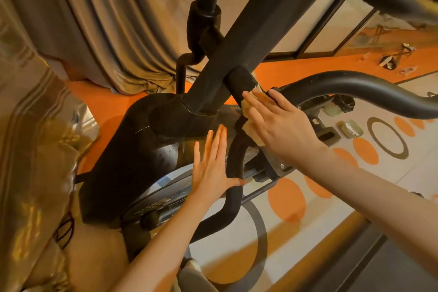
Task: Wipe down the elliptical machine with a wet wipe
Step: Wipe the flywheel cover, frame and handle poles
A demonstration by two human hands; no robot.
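Head view: single frame, looking down over the machine.
Elliptical machine (132,149): black; dusty housing at centre, slanted main post rising to upper right, curved handlebars crossing the frame.
Right hand (282,125): fingers extended and flat, pressing the wet wipe against a black bar where it meets the main post.
Wet wipe (251,130): pale, crumpled, mostly hidden under the right palm; edges show above the fingertips and below the hand.
Left hand (211,168): open, fingers straight and together, empty; palm laid on the housing, thumb touching the curved handlebar (234,187) beside it.
Floor (355,197): pale with orange ovals and grey rings.
Curtain (106,19): beige, folded, behind the machine.
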